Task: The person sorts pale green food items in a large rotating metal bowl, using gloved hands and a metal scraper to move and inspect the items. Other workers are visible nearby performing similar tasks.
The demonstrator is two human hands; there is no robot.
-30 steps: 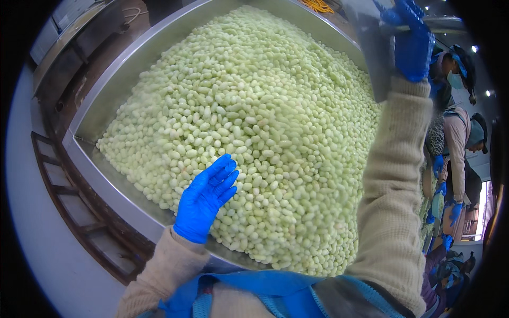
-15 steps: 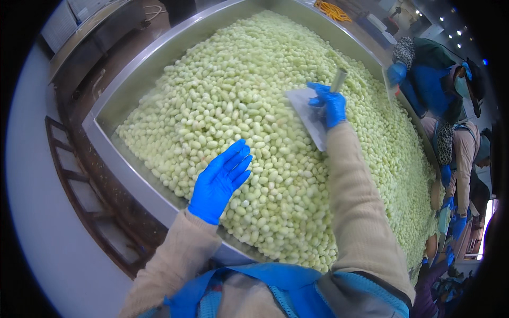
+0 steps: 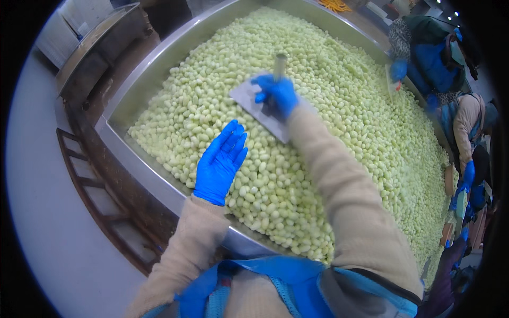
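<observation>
A heap of pale green oval pieces, like small peeled fruits (image 3: 339, 106), fills a wide metal bin (image 3: 140, 71). My right hand (image 3: 281, 96), in a blue glove, grips a flat greyish scraper (image 3: 254, 108) with an upright round handle. The scraper's plate lies tilted on the heap, toward its middle. My left hand (image 3: 219, 165), also gloved in blue, hovers above the near-left part of the heap, palm up and fingers stretched out. It holds nothing and is apart from the scraper. The fingers around the handle are partly blurred.
Along the right side of the bin stand several co-workers, one with a blue-gloved hand (image 3: 398, 70) over the heap. A brown metal frame (image 3: 95, 183) runs along the floor at left. A metal table (image 3: 101, 47) stands far left, and an orange coil (image 3: 335, 5) lies beyond the bin.
My right hand has moved left across the heap with the scraper, closer to my left hand. My left hand has risen slightly in the picture, still palm up.
</observation>
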